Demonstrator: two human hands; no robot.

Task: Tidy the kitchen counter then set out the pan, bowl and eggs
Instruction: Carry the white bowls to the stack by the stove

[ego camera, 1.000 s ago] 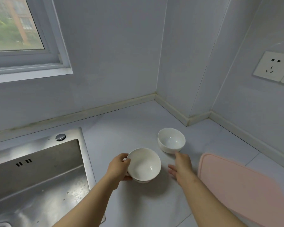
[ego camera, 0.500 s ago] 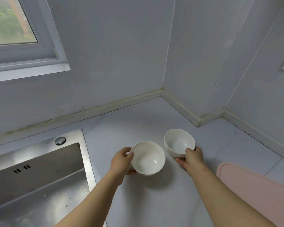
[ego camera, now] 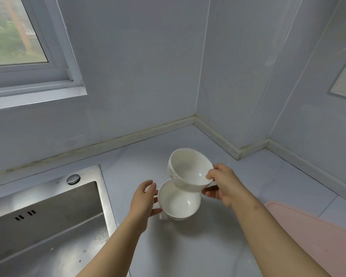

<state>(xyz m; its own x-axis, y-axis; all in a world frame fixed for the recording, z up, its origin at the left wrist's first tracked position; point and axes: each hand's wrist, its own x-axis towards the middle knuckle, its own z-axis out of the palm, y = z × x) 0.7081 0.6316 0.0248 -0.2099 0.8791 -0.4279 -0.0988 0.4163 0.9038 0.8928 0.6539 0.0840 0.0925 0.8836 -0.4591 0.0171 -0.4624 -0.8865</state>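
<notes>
Tidying is under way: the right hand (ego camera: 218, 182) pinches a tilted bowl (ego camera: 190, 170) by its rim just above the second bowl (ego camera: 178, 203) at lower centre, the left hand (ego camera: 146, 198) is spread open beside it, and pan and eggs are not in view.

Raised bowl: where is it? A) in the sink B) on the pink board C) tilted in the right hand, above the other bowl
C: the right hand pinches the rim of the raised bowl, tilted over the lower bowl.
</notes>
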